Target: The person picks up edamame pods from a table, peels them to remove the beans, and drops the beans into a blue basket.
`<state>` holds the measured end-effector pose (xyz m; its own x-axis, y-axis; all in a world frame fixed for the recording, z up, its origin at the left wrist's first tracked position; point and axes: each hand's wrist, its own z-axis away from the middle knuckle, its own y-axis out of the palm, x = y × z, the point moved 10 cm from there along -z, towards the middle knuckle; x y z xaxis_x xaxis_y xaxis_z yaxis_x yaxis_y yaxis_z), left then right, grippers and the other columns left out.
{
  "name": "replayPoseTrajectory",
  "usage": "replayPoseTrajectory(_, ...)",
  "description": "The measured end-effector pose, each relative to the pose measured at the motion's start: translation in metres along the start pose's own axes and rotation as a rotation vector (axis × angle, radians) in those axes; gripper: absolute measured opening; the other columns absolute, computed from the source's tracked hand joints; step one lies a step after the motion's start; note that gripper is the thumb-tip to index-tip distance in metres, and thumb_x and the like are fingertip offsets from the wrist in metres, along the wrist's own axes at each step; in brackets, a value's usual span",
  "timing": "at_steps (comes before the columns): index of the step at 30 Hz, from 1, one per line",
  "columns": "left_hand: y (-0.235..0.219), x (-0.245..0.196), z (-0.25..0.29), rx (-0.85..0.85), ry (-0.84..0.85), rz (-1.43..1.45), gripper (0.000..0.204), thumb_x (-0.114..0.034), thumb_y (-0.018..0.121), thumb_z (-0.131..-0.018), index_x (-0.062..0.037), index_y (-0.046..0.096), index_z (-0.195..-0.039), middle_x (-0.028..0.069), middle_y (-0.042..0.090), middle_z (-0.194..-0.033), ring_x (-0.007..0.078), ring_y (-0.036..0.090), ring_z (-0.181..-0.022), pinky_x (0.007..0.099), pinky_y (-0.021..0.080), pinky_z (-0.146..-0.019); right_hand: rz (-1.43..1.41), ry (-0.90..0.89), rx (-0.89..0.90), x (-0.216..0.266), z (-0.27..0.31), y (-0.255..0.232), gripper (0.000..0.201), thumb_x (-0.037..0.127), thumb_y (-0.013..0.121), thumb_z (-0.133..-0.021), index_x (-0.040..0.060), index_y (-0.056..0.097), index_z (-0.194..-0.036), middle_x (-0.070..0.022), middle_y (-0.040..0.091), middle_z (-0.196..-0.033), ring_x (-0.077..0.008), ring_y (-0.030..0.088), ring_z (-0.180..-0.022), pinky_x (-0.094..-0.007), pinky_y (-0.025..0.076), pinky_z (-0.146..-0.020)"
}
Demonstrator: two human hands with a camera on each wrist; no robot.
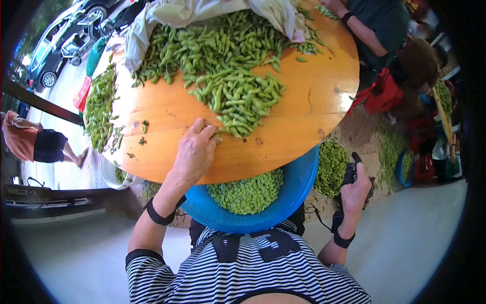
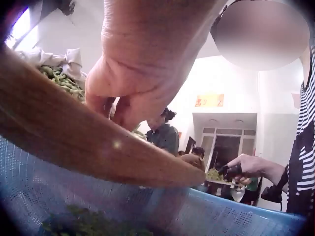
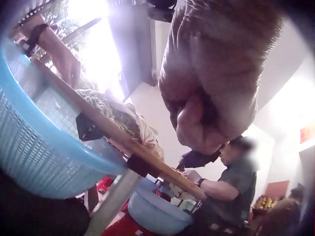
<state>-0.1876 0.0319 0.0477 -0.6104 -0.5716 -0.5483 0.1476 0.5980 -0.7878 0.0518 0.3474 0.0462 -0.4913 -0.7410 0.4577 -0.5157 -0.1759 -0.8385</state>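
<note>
My left hand [image 1: 196, 152] is over the round wooden table [image 1: 309, 91] near its front edge, fingers bent down, pinching a green pod [image 1: 218, 139] at the fingertips. Just beyond lies a heap of green pods [image 1: 238, 96]. Below the table edge, a blue basket [image 1: 302, 177] contains shelled beans [image 1: 248, 195]. To the right of the basket, my right hand [image 1: 356, 187] is raised off the table, with black coverings on some fingers. In the right wrist view, the fingers of this hand [image 3: 211, 83] curl inward, and no held thing shows.
A pale cloth [image 1: 177, 14] lies over the heap's far side. More pods [image 1: 101, 109] lie at the table's left. Containers of pods [image 1: 331, 167] stand on the floor. Another person [image 1: 372, 25] is at the table's far right; someone else [image 1: 23, 137] is outside at left.
</note>
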Motion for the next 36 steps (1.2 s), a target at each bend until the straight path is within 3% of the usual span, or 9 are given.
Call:
replayPoseTrajectory(11,0.007,0.005,-0.01,0.101,-0.03,0.098,0.017,0.001,0.066,-0.078,0.0028,0.063,-0.095,0.0156,0.06,-0.084,0.0313,0.062,-0.074,0.0388,0.05,-0.067,-0.389,-0.211,0.247,0.098,0.003,0.035,0.024,-0.009,0.06,-0.068,-0.003,0.056,-0.091,-0.0184,0.052,-0.076,-0.0353,0.057,-0.068,-0.0369,0.046,-0.063)
replayPoseTrajectory(13,0.001,0.007,-0.007,0.069,-0.034,0.133,0.016,0.002,0.065,-0.078,0.003,0.063,-0.093,0.0153,0.06,-0.083,0.0308,0.062,-0.073,0.0386,0.049,-0.065,-0.498,-0.268,0.296,0.12,0.008,0.041,0.037,-0.01,0.059,-0.071,-0.0007,0.064,-0.107,-0.0176,0.057,-0.079,-0.0331,0.06,-0.07,-0.0352,0.047,-0.064)
replayPoseTrajectory(15,0.003,0.014,-0.001,0.099,-0.042,0.097,0.014,0.003,0.065,-0.078,0.0033,0.062,-0.092,0.0158,0.061,-0.083,0.0302,0.061,-0.073,0.0378,0.049,-0.065,-0.515,-0.243,0.396,0.128,0.014,0.056,0.022,-0.006,0.062,-0.079,-0.0017,0.066,-0.1,-0.0144,0.063,-0.078,-0.0246,0.064,-0.067,-0.0315,0.048,-0.063)
replayPoseTrajectory(16,0.002,0.013,-0.001,0.096,-0.031,0.096,0.014,0.003,0.065,-0.078,0.0033,0.062,-0.092,0.0158,0.061,-0.083,0.0302,0.061,-0.073,0.0378,0.049,-0.065,-0.563,-0.234,0.436,0.136,0.015,0.059,0.029,-0.007,0.062,-0.079,-0.0006,0.067,-0.106,-0.0147,0.063,-0.08,-0.0243,0.063,-0.068,-0.0313,0.048,-0.064)
replayPoseTrajectory(22,-0.002,0.014,0.0,0.107,-0.07,0.19,0.009,0.002,0.062,-0.078,0.0022,0.06,-0.087,0.0177,0.059,-0.082,0.0366,0.059,-0.077,0.0438,0.048,-0.069,-0.625,-0.331,0.476,0.167,0.019,0.069,0.029,-0.004,0.064,-0.082,-0.0001,0.067,-0.111,-0.0148,0.063,-0.081,-0.0243,0.062,-0.07,-0.0315,0.047,-0.064)
replayPoseTrajectory(25,-0.014,0.008,0.008,0.03,-0.008,0.136,0.009,0.003,0.062,-0.082,0.0036,0.059,-0.09,0.0152,0.061,-0.079,0.0269,0.059,-0.068,0.0352,0.045,-0.06,-0.654,-0.326,0.55,0.172,0.024,0.08,0.031,-0.003,0.065,-0.083,0.0007,0.066,-0.113,-0.0151,0.063,-0.082,-0.0244,0.062,-0.07,-0.0314,0.047,-0.064)
replayPoseTrajectory(27,-0.017,0.03,0.018,0.018,-0.263,0.223,0.01,0.004,0.064,-0.082,0.0036,0.057,-0.089,0.015,0.063,-0.079,0.0245,0.06,-0.065,0.0339,0.046,-0.056,-0.666,-0.32,0.597,0.176,0.028,0.089,0.032,-0.002,0.065,-0.083,0.0011,0.066,-0.115,-0.0151,0.063,-0.082,-0.0244,0.062,-0.07,-0.0314,0.047,-0.064)
replayPoseTrajectory(33,-0.017,0.017,0.03,0.021,-0.132,0.189,0.012,0.007,0.065,-0.079,0.003,0.058,-0.087,0.0142,0.064,-0.075,0.0215,0.064,-0.064,0.0302,0.051,-0.059,-0.745,-0.369,0.716,0.2,0.041,0.104,0.025,-0.005,0.064,-0.076,-0.0034,0.059,-0.1,-0.0169,0.056,-0.082,-0.0341,0.061,-0.074,-0.0376,0.048,-0.065)
replayPoseTrajectory(36,-0.02,0.018,0.034,-0.023,-0.188,0.277,0.015,0.008,0.067,-0.077,0.0025,0.061,-0.089,0.0115,0.066,-0.077,0.0194,0.065,-0.067,0.0293,0.052,-0.061,-0.709,-0.363,0.748,0.205,0.041,0.108,0.024,-0.003,0.064,-0.076,-0.0025,0.059,-0.1,-0.0172,0.057,-0.082,-0.0343,0.061,-0.073,-0.0375,0.048,-0.065)
